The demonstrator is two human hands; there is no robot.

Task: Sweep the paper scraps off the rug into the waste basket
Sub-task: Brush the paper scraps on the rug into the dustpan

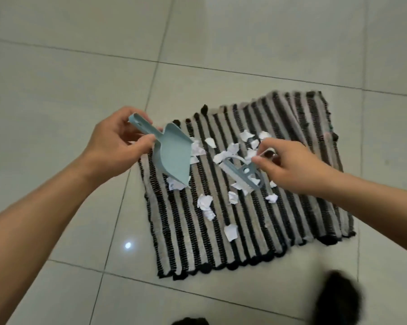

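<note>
A black and beige striped rug [279, 221] lies on the tiled floor. Several white paper scraps [206, 204] are scattered over its middle. My left hand [118, 146] grips the handle of a light blue dustpan [173, 156], held tilted above the rug's left part. My right hand [289, 165] pinches the handle of a small blue-grey brush [241, 173], which hangs blurred over the scraps. No waste basket is in view.
Pale grey floor tiles [80, 66] surround the rug on all sides. A blurred dark shape [336, 299] sits at the bottom right, and another dark shape [190, 321] shows at the bottom edge.
</note>
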